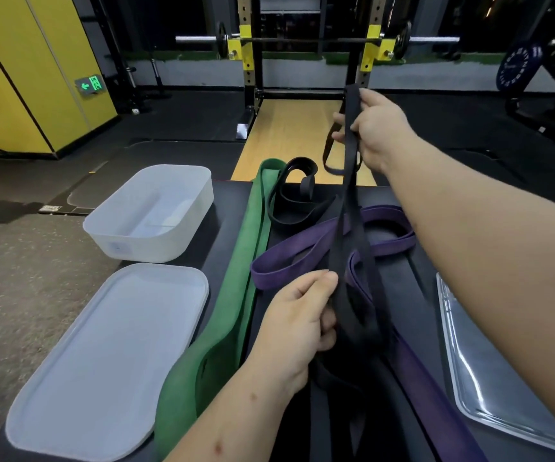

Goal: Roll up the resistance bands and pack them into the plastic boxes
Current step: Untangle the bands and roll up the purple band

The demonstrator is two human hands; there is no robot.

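A black resistance band point(349, 208) runs up mid-frame, its top gripped by the right hand point(379, 128) and its lower part pinched by the left hand point(299, 315). An open plastic box point(156, 248) sits left on the worktop point(402, 288), its label unreadable.

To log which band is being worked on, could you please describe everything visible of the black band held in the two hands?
The black band is a flat, matte, rubbery-looking loop, not yet rolled. The right hand grips its upper end, raised; the left hand pinches it lower down, nearer the person. Its strands run between the hands above the purple band, with slack trailing below the left hand.
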